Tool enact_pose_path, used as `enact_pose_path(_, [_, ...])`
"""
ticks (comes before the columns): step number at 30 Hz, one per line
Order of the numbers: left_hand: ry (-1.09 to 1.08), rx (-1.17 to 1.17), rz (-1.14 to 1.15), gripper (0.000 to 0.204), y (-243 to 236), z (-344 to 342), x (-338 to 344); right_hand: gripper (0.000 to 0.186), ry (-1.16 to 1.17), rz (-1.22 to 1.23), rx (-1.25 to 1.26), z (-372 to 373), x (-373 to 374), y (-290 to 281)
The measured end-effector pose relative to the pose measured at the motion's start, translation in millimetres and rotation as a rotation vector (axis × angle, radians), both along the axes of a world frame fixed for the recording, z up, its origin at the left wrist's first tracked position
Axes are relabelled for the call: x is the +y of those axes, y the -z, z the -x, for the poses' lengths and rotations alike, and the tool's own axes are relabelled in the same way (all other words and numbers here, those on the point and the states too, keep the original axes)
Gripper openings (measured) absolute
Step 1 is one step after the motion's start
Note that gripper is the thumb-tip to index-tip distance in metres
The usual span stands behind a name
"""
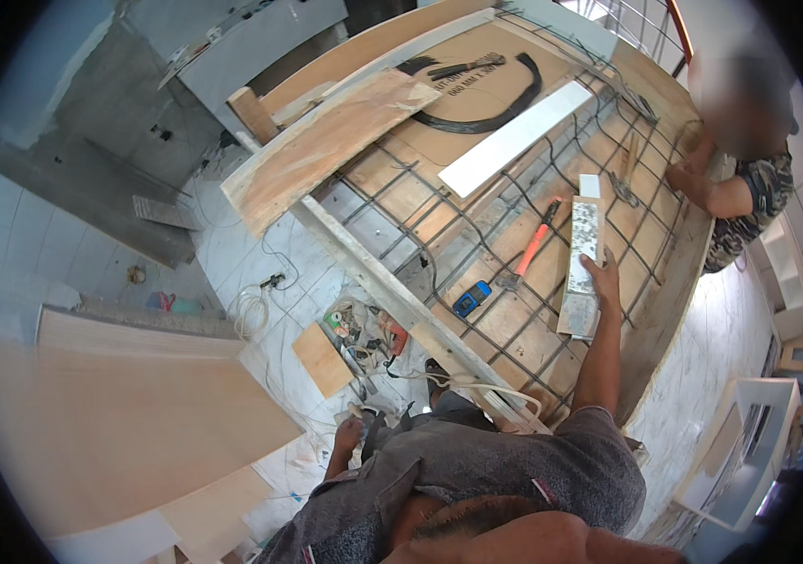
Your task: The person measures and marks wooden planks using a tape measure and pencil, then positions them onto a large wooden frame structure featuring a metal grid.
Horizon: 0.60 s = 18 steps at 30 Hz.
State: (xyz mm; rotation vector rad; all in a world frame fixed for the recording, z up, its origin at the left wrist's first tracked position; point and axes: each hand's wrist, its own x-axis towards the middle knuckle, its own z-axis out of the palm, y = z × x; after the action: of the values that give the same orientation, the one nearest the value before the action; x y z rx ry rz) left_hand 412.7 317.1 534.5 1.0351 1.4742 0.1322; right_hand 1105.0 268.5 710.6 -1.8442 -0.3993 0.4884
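My right hand [604,277] reaches over the wooden form and closes on the edge of a narrow strip [585,233] with grey-white mottling. A plain grey section continues below that hand. Just left of the strip, a hammer [535,246] with an orange-red handle lies on the rebar grid [514,324]. A blue device with a small screen [472,299], perhaps a tape measure, rests nearer to me. My left hand [350,434] hangs low at my side, fingers curled; a pale stub shows above it, and what it belongs to is unclear.
A white strip [514,139], cardboard [477,56] and a bundle of black wire [491,122] lie across the form. A plywood board [326,141] overlaps its left edge. Opposite, at the right, stands another person [749,188]. Tools and cords [364,334] clutter the floor.
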Motion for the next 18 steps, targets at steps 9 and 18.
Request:
enact_pose_path(9, [-0.17, -0.032, -0.025, 0.037, -28, 1, 26, 0.057, -0.029, -0.314, 0.018, 36, 30, -112])
enact_pose_path(18, [-0.301, -0.53, -0.049, 0.043, -95, -75, 44, 0.048, -0.665, -0.967, 0.625, 128, 70, -217])
